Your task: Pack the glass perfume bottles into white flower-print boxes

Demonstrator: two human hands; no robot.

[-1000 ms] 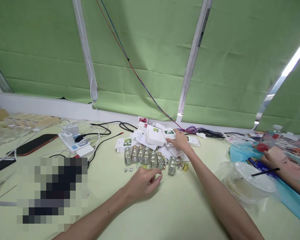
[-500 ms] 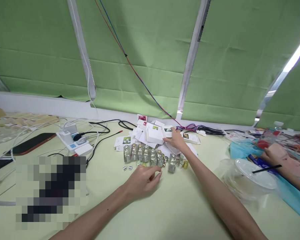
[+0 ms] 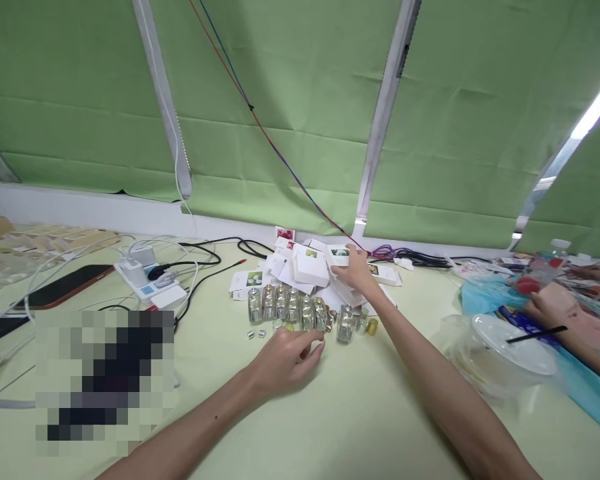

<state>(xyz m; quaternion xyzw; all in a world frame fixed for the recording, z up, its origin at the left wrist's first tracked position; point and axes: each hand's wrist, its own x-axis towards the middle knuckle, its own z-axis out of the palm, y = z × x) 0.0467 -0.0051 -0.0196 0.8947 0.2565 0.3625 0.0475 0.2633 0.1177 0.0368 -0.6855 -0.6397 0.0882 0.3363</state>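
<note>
The right hand (image 3: 353, 272) has lifted a small white box (image 3: 339, 254) off the heap of boxes (image 3: 307, 270), pinching it between fingers and thumb just above the heap's right edge. The left hand (image 3: 287, 357) lies on the table (image 3: 360, 413) in front of the heap, fingers loosely curled with nothing held that I can make out, its fingertips just short of the row of glass bottles (image 3: 290, 308) standing along the heap's near side. The bottles stand unboxed (loose caps lie among them), so judging by that, boxing has barely started and nearly all of it remains.
</note>
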